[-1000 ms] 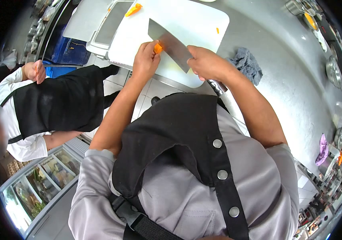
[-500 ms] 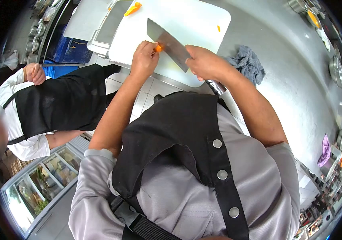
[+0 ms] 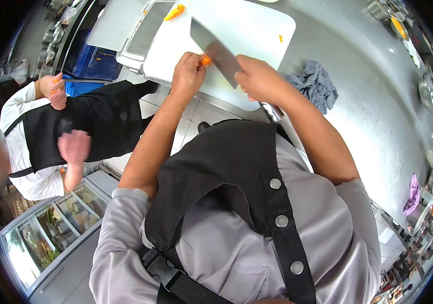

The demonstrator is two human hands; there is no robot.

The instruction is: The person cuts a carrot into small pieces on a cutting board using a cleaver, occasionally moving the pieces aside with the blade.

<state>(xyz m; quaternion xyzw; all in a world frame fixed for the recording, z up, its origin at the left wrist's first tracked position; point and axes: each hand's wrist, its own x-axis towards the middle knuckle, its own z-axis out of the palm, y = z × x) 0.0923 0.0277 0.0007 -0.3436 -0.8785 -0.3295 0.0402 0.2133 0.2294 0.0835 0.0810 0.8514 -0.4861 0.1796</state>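
A white cutting board (image 3: 257,35) lies before me on the metal worktop. My left hand (image 3: 188,75) is closed, its fingertips pinching a small orange piece (image 3: 205,60), perhaps carrot, against the board. The broad blade of a cleaver (image 3: 215,54) is right beside that piece, slanting across the board. My right hand (image 3: 257,80) grips the cleaver where blade and handle meet; the handle's end sticks out below the palm. Farther back on the board lies a longer orange piece (image 3: 175,12), and a small orange sliver (image 3: 280,38) rests near the right edge.
A crumpled grey cloth (image 3: 313,86) sits on the steel worktop (image 3: 363,101) right of the board. A white container (image 3: 134,53) adjoins the board's left side. At left stands another person in a black apron (image 3: 85,121), above a glass-topped cooler (image 3: 69,215). Pans line the far right.
The view has shifted slightly. My hands keep nearly the same places, with the orange piece still against the blade. The other person has raised one hand and brought the other forward.
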